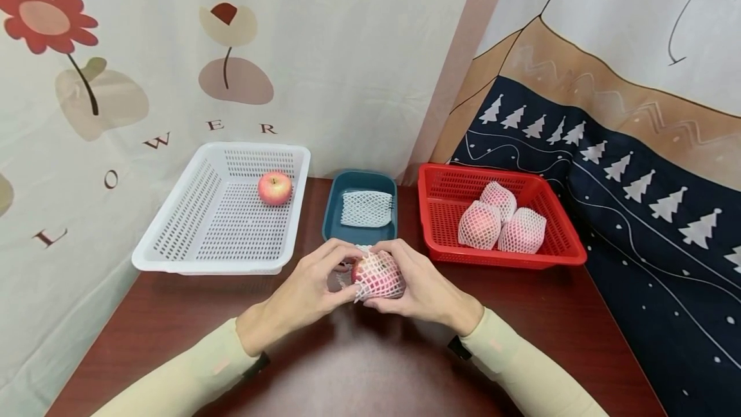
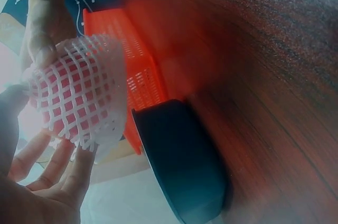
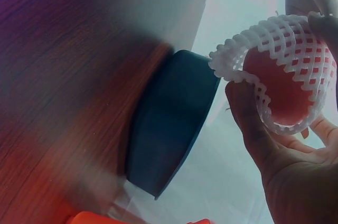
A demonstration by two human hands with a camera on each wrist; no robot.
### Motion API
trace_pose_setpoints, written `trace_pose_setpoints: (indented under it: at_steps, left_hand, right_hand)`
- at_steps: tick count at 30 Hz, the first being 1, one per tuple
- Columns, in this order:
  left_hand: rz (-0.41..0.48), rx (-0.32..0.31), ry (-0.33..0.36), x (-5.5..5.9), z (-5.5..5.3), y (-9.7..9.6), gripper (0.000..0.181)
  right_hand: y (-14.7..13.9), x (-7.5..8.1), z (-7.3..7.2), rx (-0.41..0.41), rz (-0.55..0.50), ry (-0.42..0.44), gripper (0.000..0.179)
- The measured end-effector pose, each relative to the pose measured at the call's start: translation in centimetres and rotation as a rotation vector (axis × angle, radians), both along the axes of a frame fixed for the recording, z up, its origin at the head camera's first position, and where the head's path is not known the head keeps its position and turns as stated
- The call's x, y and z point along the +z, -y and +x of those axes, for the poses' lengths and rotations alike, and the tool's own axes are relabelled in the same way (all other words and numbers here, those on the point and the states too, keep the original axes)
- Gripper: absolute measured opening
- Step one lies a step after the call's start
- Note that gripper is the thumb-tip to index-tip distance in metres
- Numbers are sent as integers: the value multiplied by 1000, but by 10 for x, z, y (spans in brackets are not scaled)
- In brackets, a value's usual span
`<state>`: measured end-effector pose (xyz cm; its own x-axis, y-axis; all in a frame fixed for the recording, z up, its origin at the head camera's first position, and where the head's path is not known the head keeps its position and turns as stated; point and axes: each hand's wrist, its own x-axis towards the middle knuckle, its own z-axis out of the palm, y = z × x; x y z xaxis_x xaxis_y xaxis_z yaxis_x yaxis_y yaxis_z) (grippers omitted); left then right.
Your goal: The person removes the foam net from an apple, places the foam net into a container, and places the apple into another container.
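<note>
Both hands are around a red apple [image 3: 280,89] partly covered by a white foam net sleeve [image 1: 384,277], held above the table in the head view. My right hand [image 1: 425,285] grips the netted apple from the right, fingers and thumb curled about it. On the other side my left hand [image 1: 312,282] pinches the sleeve's edge with thumb and fingers. The right wrist view shows the sleeve's stretched opening, with bare apple skin inside it. The left wrist view shows the mesh [image 2: 76,94] drawn over the fruit.
A white basket [image 1: 145,253] at left holds one bare apple [image 1: 274,188]. Behind the hands, a teal tray [image 1: 361,235] holds flat foam netting [image 1: 366,208]. At right, a red basket [image 1: 440,217] contains three netted apples [image 1: 479,224]. Curtains hang behind the brown table [image 1: 370,365].
</note>
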<state>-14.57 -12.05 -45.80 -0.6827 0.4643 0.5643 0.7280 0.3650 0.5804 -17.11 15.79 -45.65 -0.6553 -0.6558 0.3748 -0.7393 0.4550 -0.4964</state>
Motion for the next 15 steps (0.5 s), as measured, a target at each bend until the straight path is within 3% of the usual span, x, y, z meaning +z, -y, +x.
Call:
trace_pose_setpoints:
  at_steps: [8, 15]
  left_hand:
    - [-18, -2, -4, -1, 1, -1, 57]
    - [-10, -24, 37, 0, 2, 0, 61]
  right_hand:
    - [2, 0, 2, 7, 4, 17, 89]
    - [3, 1, 3, -5, 3, 32, 89]
